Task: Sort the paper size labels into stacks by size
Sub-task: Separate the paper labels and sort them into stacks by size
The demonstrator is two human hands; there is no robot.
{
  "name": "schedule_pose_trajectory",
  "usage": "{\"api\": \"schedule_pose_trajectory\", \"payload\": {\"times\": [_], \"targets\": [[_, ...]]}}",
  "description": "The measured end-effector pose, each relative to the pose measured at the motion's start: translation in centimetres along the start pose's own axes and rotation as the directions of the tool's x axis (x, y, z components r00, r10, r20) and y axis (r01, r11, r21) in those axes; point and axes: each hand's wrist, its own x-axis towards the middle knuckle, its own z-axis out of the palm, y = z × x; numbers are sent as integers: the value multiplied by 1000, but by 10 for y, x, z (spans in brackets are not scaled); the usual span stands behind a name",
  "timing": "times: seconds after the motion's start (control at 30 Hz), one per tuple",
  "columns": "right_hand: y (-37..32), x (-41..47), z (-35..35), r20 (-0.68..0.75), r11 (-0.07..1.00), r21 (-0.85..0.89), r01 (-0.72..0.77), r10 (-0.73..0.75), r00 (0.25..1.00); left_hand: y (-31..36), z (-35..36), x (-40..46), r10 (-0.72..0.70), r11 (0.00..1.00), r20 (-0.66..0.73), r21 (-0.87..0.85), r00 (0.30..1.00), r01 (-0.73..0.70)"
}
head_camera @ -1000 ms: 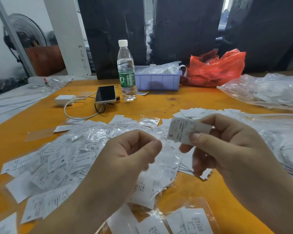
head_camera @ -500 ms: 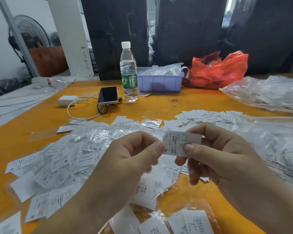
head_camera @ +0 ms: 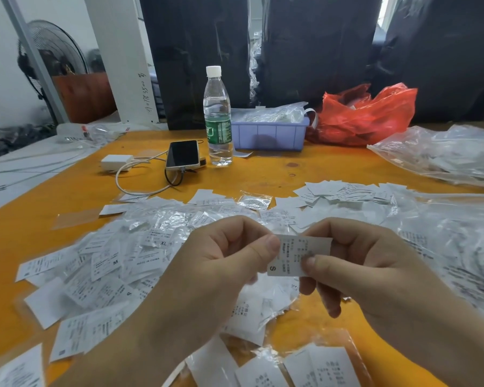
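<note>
Both hands hold one white paper label marked S (head_camera: 292, 256) above the orange table (head_camera: 263, 174). My left hand (head_camera: 221, 263) pinches its left edge with the thumb. My right hand (head_camera: 358, 263) pinches its right side between thumb and fingers. Under the hands lies a wide loose pile of labels and small clear bags (head_camera: 104, 263), some showing M, XL and S. A smaller heap of labels (head_camera: 344, 191) lies farther back on the right.
A water bottle (head_camera: 218, 118), a phone (head_camera: 182, 155) with a white charger (head_camera: 116, 162) and cable, a purple bin (head_camera: 268, 134) and a red plastic bag (head_camera: 366, 115) stand at the back. Clear bags of labels (head_camera: 444, 155) cover the right side.
My right hand has lowered the S label toward the left hand and turned it flatter. My left thumb has come onto the label's left edge.
</note>
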Motion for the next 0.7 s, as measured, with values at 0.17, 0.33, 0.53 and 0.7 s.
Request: {"api": "schedule_pose_trajectory", "payload": {"times": [0.17,0.33,0.53,0.7], "targets": [[4,-3,2,21,990,-132,43,-41,999,1,5,-1,13,1000,67,-19,998,-11],[7,-3,-1,-92,994,-81,77,-84,992,-2,2,1,16,999,25,35,1000,-17],[3,-2,-6,-246,982,-96,165,-184,952,-2,3,0,5,1000,31,20,1000,-6],[10,-6,4,-249,959,-208,191,-241,938,-4,4,0,-2,1000,19,28,1000,1]]}}
